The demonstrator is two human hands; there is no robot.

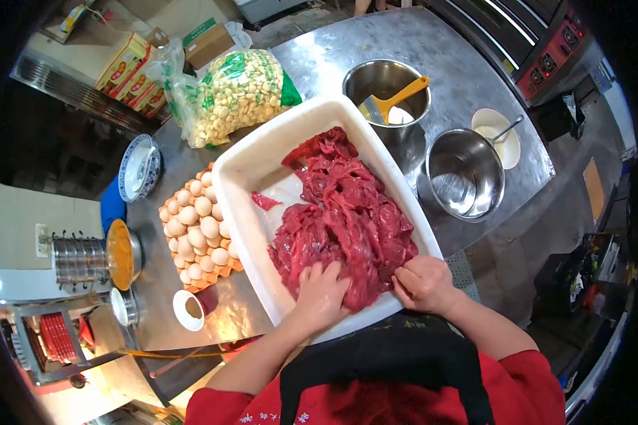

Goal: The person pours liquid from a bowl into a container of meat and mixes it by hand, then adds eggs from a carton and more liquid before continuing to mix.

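Note:
A large heap of raw red meat slices fills much of a white plastic tub in front of me. My left hand rests on the near edge of the heap, its fingers apart and their tips pressing on the meat. At the tub's near right corner, my right hand is closed over the rim, with curled fingers beside the meat. The undersides of its fingers are hidden. One small scrap of meat lies apart from the heap on the tub's floor.
Left of the tub stand stacked eggs, a small brown-filled cup and a blue-patterned bowl. Behind it lies a bag of peeled garlic cloves. To the right are a steel pot with a brush, another steel pot and a white bowl.

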